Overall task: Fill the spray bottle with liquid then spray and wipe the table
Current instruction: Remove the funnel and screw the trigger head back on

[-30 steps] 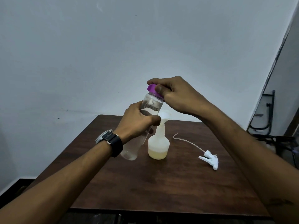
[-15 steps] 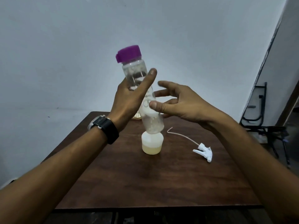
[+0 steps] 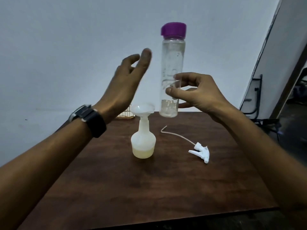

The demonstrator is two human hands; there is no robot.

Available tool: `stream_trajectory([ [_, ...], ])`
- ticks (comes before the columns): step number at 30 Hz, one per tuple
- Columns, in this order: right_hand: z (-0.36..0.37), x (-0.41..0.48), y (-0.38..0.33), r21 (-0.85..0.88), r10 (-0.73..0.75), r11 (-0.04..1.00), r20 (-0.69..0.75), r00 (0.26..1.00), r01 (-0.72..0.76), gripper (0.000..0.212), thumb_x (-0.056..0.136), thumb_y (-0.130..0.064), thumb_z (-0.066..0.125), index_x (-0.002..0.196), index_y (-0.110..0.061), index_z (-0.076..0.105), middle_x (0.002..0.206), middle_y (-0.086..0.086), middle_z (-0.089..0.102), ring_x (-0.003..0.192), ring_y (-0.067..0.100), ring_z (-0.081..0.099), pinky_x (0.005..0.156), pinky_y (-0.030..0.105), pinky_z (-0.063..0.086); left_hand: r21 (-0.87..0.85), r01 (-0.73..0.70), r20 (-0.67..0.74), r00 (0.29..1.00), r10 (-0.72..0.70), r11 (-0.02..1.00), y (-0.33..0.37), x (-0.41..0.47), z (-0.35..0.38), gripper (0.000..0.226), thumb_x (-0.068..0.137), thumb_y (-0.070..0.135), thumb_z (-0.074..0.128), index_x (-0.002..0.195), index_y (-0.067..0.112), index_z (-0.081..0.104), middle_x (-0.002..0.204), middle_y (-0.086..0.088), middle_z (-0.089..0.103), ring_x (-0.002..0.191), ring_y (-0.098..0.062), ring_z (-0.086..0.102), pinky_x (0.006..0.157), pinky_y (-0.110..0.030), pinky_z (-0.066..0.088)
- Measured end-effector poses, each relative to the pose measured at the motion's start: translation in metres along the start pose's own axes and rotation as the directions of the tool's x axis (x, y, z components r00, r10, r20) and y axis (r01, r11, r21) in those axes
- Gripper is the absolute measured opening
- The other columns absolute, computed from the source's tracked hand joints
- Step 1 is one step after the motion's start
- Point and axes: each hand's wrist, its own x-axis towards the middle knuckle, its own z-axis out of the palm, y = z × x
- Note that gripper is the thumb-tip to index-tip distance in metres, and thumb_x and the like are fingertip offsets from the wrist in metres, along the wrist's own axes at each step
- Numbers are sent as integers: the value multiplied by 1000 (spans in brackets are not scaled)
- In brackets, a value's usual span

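Dark tabletop (image 3: 149,188) against a bare wall, your hands raised over the filling gear.

Your left hand (image 3: 123,87) is spread wide and empty; below stands the spray bottle (image 3: 143,141) with its funnel (image 3: 142,110), a little yellowish liquid inside. Your right hand (image 3: 197,94) pinches the capped clear bottle (image 3: 172,70) upright by fingertips only; it could slip and topple the funnel. Trigger head (image 3: 200,151) lies to the right.

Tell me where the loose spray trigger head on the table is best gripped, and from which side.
Probably the right hand should come from above onto the collar end of the spray trigger head. It lies flat on the table, right of the spray bottle; its dip tube looks too thin for a firm grip.
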Motion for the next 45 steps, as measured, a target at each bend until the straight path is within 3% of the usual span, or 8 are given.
stream_trajectory([
  [8,-25,91,122,-102,141,979,-286,948,-177,70,74,-34,91,134,-15,62,114,-3,69,100,17,73,74,41,66,217,97,-46,995,-89,971,-108,11,-22,31,100,49,55,115,29,72,112,17,72,104,-8,67,84,-29,51],
  [14,-34,145,206,-319,125,914,-369,921,-252,63,80,-32,84,134,-8,62,128,5,70,110,15,66,99,32,54,521,93,110,978,-175,849,-182,19,-27,11,89,40,73,99,35,74,91,22,73,81,8,67,72,-21,50],
  [18,-40,178,247,-332,182,883,-408,895,-331,62,84,-29,82,137,-5,60,135,10,67,120,24,65,100,30,49,632,134,173,936,-307,763,-234,21,-24,18,76,50,82,90,46,72,87,37,70,79,19,65,76,-31,60],
  [23,-29,204,288,-319,234,873,-392,890,-369,64,85,-29,81,139,-4,57,138,11,64,121,25,64,96,26,49,673,174,193,897,-398,719,-264,28,-14,29,69,62,82,93,51,69,89,34,71,84,8,69,77,-36,63],
  [28,-16,224,317,-366,243,851,-360,901,-376,72,84,-35,81,143,-6,52,141,10,61,125,24,61,94,26,45,700,148,189,905,-381,698,-287,34,-5,34,69,56,86,98,51,70,86,34,71,78,11,69,69,-15,52],
  [36,-8,240,330,-420,205,843,-324,923,-335,73,84,-39,81,141,-2,55,136,12,64,122,26,62,102,33,48,824,133,91,929,-359,551,-342,37,-11,66,62,95,56,110,52,63,88,32,70,75,6,69,67,-28,61],
  [41,-9,238,335,-434,207,834,-327,922,-341,64,84,-42,82,129,0,63,129,15,68,118,28,64,100,40,53,788,156,92,927,-364,596,-328,36,-10,58,64,91,61,106,52,66,88,33,70,78,7,69,71,-29,62],
  [45,-13,235,333,-445,271,814,-279,921,-374,84,82,-50,81,142,0,52,141,14,60,129,30,58,102,37,49,752,121,136,933,-333,648,-302,29,-4,49,67,82,63,107,53,66,89,33,70,82,6,69,75,-35,62],
])
